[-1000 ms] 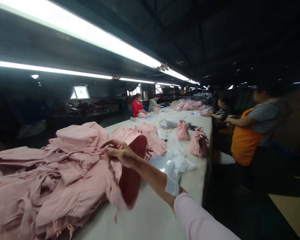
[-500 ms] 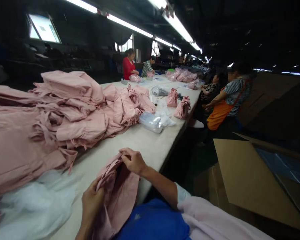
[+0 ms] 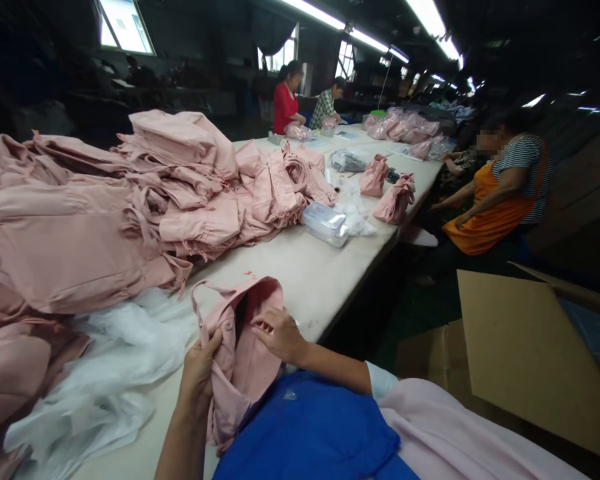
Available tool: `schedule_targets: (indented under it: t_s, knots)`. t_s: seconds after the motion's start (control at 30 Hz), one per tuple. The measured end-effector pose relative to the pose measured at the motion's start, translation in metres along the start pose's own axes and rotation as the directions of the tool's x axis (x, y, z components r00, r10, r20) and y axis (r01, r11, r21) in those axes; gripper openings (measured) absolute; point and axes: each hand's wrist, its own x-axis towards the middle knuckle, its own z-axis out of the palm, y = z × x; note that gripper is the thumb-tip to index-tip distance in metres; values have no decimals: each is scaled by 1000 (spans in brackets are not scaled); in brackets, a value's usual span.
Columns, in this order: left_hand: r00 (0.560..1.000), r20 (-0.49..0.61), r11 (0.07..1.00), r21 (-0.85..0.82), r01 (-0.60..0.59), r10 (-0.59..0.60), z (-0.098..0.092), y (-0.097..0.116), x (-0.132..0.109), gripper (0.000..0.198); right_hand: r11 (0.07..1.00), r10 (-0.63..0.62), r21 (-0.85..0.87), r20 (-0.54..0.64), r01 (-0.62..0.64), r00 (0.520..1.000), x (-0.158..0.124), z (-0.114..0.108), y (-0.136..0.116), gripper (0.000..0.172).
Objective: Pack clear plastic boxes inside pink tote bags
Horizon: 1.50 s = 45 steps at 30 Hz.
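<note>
A pink fabric bag [image 3: 247, 360] with a strap loop and a small round snap rests upright at the table's near edge, against my blue apron. Its mouth gapes, with a dark inside. My left hand [image 3: 200, 363] is closed on the bag's left side, thumb in front of the fabric. At the right of the mouth, my right hand [image 3: 280, 333] has its fingers curled against the pink cloth; the fingertips are partly hidden. Crumpled white plastic sheeting [image 3: 125, 373] lies left of my left forearm.
A big heap of pink bags [image 3: 75, 247] covers the table's left side. Farther along are a clear plastic box [image 3: 325, 223] and two tied pink pouches [image 3: 395, 200]. An open cardboard carton [image 3: 535, 360] stands at right. Several people work around the table, one in an orange apron [image 3: 490, 213].
My right hand has come down from the bag's top edge to its right side. The bag now stands wider open, its strap showing. The view has shifted, and the person in orange bends lower.
</note>
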Motion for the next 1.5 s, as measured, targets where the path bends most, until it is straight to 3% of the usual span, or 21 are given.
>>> schedule_targets:
  t_s: [0.1,0.2,0.37,0.43,0.5,0.57,0.63,0.7,0.77,0.83,0.87,0.97,1.03,1.07,1.1,1.2,1.23,1.27,1.37,1.43,1.5]
  knots:
    - [999,39,999,-41,17,-15,0,5,-9,37,944,79,309,126,-115,989,19,16,-12,20]
    - [996,62,998,-13,-62,63,-2,7,-12,49,748,221,560,295,-356,929,34,25,-12,39]
    - [992,59,993,34,-115,113,-6,4,-8,64,466,275,659,526,-590,805,43,23,-3,52]
    - [992,50,992,27,-120,119,-5,1,-7,63,469,303,648,521,-601,798,43,25,-5,48]
    - [990,18,990,26,-137,137,-3,-1,-5,59,582,305,631,416,-514,857,39,28,-11,41]
    - [987,-32,987,35,-159,160,0,-2,-3,56,711,232,597,299,-371,926,33,24,-23,35]
    - [980,-86,983,49,-178,182,0,-3,-1,54,743,140,583,346,-330,928,24,8,-34,35]
    - [974,-124,981,51,-186,191,-2,-2,3,54,720,74,527,588,-451,805,16,-18,-38,38]
    - [971,-145,982,37,-186,190,-5,-3,7,55,729,63,336,835,-597,547,7,-46,-31,40]
    - [970,-148,981,26,-191,193,-9,-6,12,57,767,169,68,938,-638,303,0,-65,-15,40]
    - [969,-148,980,31,-197,199,-11,-8,15,57,780,257,-56,937,-623,237,-4,-69,-5,41]
    - [966,-140,975,83,-207,218,-13,-13,21,60,785,467,-314,867,-534,177,-9,-69,26,44]
    - [965,-116,966,137,-218,234,-12,-14,23,60,776,515,-419,852,-472,91,-4,-67,39,39]
    - [964,-95,959,167,-231,248,-11,-14,23,59,780,546,-466,833,-418,91,3,-67,41,35]
    - [961,-65,948,198,-250,267,-9,-14,22,57,789,585,-508,792,-344,173,12,-67,40,29]
    - [942,58,896,294,-333,331,0,-21,16,47,884,403,-455,617,-112,677,53,-63,13,10]
    - [932,112,873,325,-363,346,3,-26,13,44,941,253,-333,587,-55,769,68,-54,-1,5]
    - [920,167,848,356,-393,356,7,-31,10,41,987,112,-160,596,-19,796,83,-40,-16,7]
    - [892,316,764,467,-444,325,17,-50,0,27,962,-174,272,710,-38,682,120,37,-54,23]
    - [881,396,715,534,-451,260,19,-56,-7,19,979,-166,201,770,13,616,133,108,-63,25]
    - [864,469,686,568,-454,183,20,-55,-11,20,987,-84,-27,755,159,651,140,178,-61,34]
